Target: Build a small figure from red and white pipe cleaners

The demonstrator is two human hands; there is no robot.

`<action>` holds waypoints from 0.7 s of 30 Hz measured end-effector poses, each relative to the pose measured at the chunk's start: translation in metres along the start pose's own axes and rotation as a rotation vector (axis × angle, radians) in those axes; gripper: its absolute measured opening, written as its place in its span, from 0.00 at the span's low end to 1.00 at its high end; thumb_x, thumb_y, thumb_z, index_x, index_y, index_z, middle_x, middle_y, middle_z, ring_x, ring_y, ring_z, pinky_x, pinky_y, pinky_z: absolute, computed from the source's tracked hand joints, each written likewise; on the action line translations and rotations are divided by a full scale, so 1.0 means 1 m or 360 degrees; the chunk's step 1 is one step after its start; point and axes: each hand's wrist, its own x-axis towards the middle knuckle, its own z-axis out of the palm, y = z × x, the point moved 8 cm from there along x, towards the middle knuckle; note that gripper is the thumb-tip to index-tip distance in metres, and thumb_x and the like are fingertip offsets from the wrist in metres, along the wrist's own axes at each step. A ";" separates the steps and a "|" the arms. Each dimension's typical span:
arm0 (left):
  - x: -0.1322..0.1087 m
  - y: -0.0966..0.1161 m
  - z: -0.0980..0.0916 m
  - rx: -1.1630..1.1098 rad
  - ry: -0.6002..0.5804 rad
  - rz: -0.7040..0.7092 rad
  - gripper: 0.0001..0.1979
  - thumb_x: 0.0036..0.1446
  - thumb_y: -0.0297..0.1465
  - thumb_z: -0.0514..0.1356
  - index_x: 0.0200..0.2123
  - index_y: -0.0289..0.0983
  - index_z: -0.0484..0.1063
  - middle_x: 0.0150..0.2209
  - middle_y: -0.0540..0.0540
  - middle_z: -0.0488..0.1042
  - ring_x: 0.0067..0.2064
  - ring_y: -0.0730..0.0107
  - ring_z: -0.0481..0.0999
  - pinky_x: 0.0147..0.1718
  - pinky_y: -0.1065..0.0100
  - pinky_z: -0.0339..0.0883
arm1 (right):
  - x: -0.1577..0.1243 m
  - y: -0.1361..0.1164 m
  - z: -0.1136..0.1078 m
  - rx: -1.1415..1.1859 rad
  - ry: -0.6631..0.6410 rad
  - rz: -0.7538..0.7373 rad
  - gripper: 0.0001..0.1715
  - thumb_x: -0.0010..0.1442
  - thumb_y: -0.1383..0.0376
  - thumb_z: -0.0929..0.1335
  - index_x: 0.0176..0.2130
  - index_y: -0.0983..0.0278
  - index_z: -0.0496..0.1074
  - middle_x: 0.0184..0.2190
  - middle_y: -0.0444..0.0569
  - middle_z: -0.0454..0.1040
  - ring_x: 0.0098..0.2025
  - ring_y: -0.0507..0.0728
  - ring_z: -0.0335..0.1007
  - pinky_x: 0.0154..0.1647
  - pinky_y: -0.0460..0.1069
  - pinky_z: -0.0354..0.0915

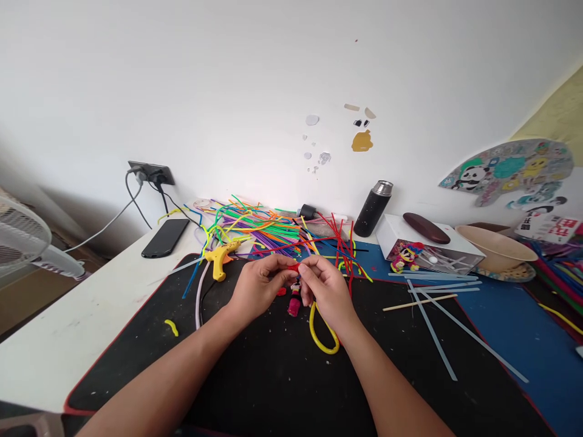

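Observation:
My left hand (259, 285) and my right hand (325, 291) meet over the black mat (255, 376), fingers pinched together on a small red piece (294, 267). Below the fingertips hangs a small doll-like figure with a pink base (294, 303). A yellow pipe cleaner loop (321, 334) lies under my right wrist. A small red scrap (281, 292) lies on the mat by my left hand. A yellow glue gun (221, 258) rests left of my hands.
A heap of coloured pipe cleaners (268, 227) lies behind my hands. A phone (164, 237), a wall socket with cables (150, 173), a black flask (373, 209), a white box (428, 246), a bowl (496, 249), clear glue sticks (437, 334) and a fan (22, 240) surround the mat.

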 end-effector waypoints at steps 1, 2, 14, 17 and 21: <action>0.001 -0.002 0.002 -0.0035 -0.0023 -0.0033 0.07 0.60 0.35 0.66 0.39 0.38 0.79 0.32 0.47 0.84 0.33 0.62 0.85 0.36 0.65 0.80 | 0.000 0.000 0.000 -0.0002 0.0000 0.0000 0.20 0.63 0.48 0.72 0.36 0.61 0.70 0.18 0.36 0.67 0.15 0.49 0.64 0.17 0.43 0.60; 0.001 -0.005 0.004 -0.0086 -0.0052 -0.0075 0.08 0.60 0.36 0.66 0.39 0.38 0.79 0.32 0.47 0.84 0.34 0.63 0.85 0.37 0.65 0.80 | 0.001 0.000 0.000 0.0002 -0.0002 0.0001 0.20 0.63 0.49 0.72 0.35 0.61 0.70 0.18 0.36 0.67 0.15 0.49 0.63 0.17 0.43 0.60; 0.006 -0.013 0.017 -0.0776 -0.0315 -0.0519 0.22 0.51 0.46 0.74 0.40 0.35 0.78 0.31 0.46 0.82 0.31 0.68 0.82 0.33 0.68 0.78 | 0.000 -0.005 -0.004 -0.0118 0.0049 -0.0100 0.17 0.66 0.51 0.70 0.34 0.60 0.68 0.17 0.34 0.63 0.15 0.48 0.62 0.18 0.44 0.58; 0.005 -0.015 0.019 -0.0893 -0.0341 -0.0585 0.22 0.50 0.45 0.76 0.37 0.34 0.77 0.29 0.47 0.81 0.28 0.69 0.82 0.31 0.70 0.76 | -0.002 -0.005 -0.002 -0.0153 0.0029 -0.0112 0.17 0.67 0.52 0.70 0.33 0.60 0.67 0.19 0.36 0.66 0.15 0.48 0.62 0.18 0.44 0.58; 0.002 -0.021 0.023 -0.1076 -0.0326 -0.0722 0.23 0.47 0.42 0.78 0.36 0.33 0.76 0.29 0.46 0.81 0.27 0.71 0.81 0.29 0.73 0.76 | -0.003 -0.005 0.000 -0.0256 0.0016 -0.0147 0.16 0.68 0.53 0.69 0.34 0.61 0.68 0.22 0.38 0.69 0.17 0.48 0.63 0.18 0.43 0.58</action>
